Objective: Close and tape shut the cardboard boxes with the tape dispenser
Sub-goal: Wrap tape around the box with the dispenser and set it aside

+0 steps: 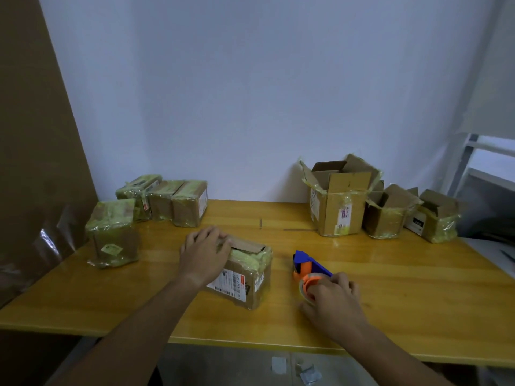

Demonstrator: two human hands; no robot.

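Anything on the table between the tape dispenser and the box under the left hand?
Nothing visible. The right hand grips the tape dispenser on the table; only bare tabletop separates it from the box, whose flaps the left hand presses down. The open boxes stand farther back, off that path.

Count on the counter point(390, 296): eight cardboard boxes in all. Four taped boxes stand at the left: one point(114, 232) in front, three point(139, 196) point(163, 200) point(191, 203) behind. One box point(245, 277) lies at centre. Three open boxes stand at the right point(338, 201) point(387, 215) point(434, 218). One tape dispenser point(309, 270). Two hands: left hand point(204, 253), right hand point(334, 298).
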